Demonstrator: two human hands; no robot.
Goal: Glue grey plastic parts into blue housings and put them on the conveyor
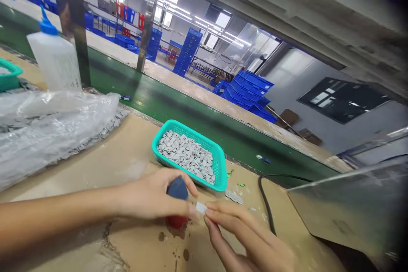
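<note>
A small white plastic piece (200, 208) sits between my two hands. My right hand (245, 229) pinches its right end between thumb and fingertips. At the other end, the thumb of my left hand (149, 195) meets the piece, while its index finger arches above, apart from it. The other left fingers are hidden. Between that thumb and index finger shows a dark blue block-like object (177, 188), with a red part (177, 222) below the thumb; whether they are one object I cannot tell. Just beyond my hands, a green plastic basket (221, 165) holds many small grey-white pieces (186, 153).
Plastic sheeting (63, 127) covers more grey pieces on the left. A white bottle with a blue cap (55, 57) stands behind it. Loose pieces (234, 196) lie right of the basket, near a black cable (264, 204). A green conveyor belt (153, 95) runs behind.
</note>
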